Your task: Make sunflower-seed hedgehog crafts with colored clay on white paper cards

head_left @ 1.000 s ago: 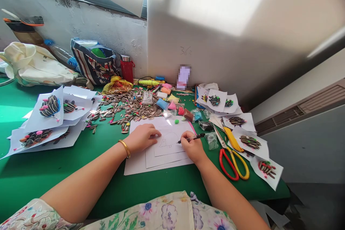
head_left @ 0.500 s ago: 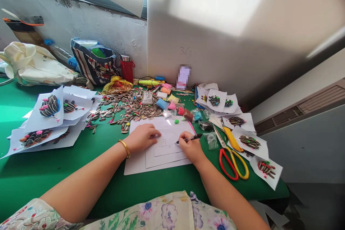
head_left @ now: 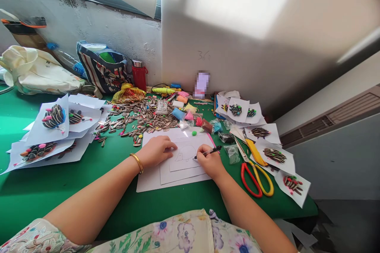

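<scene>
Okay, drawing sheet [head_left: 184, 166] between my hands, seed heap [head_left: 148, 120] beyond it.
Right hand [head_left: 210, 163] grips one pen [head_left: 212, 151] over it; left hand [head_left: 156, 151] lies loose at its left edge. Right of it: one clear wrapper [head_left: 232, 153], one pair of scissors [head_left: 246, 158], one yellow cutter [head_left: 255, 153].

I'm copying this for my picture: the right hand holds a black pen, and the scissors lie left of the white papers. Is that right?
Not quite: the scissors lie to the right of the white papers, as the head view shows. The rest is right: the right hand holds a black pen.
</scene>
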Available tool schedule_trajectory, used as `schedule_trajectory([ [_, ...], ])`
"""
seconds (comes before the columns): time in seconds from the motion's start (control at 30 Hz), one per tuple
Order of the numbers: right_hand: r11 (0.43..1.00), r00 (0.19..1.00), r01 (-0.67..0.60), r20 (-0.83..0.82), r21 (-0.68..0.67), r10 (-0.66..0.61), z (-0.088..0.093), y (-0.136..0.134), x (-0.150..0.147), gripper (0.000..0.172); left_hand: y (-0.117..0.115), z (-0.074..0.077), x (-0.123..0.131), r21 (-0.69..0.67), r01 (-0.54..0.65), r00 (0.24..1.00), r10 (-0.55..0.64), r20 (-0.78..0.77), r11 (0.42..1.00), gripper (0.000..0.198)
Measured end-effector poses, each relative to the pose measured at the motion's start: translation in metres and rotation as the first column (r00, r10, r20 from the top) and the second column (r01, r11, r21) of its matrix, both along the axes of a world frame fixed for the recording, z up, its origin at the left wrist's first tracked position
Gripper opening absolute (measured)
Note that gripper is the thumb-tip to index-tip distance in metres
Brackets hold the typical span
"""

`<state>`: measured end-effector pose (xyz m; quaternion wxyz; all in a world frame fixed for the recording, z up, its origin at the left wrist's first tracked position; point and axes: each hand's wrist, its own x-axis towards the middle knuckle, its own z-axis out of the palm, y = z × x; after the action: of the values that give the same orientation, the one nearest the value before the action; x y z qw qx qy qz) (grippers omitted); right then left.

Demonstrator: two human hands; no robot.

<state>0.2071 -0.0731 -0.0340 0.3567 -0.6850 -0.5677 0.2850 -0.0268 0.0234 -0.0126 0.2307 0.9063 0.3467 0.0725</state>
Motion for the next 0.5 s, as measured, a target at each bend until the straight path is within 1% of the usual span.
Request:
schedule_trajectory([
  [0.2,1.000,1.000,0.022,0.002,0.014,-0.022,-0.0004,0.0006,0.0002,0.012,0.0001,0.0002,-0.0001,-0.005,0.002,1.000,-0.002,0.002,1.000,0.029],
  [0.5,1.000,1.000,0.010,0.011,0.022,-0.010,-0.0010,0.0015,0.0017,0.010,-0.0008,0.0015,0.0006,-0.003,-0.003,1.000,0.003,-0.006,1.000,0.029],
])
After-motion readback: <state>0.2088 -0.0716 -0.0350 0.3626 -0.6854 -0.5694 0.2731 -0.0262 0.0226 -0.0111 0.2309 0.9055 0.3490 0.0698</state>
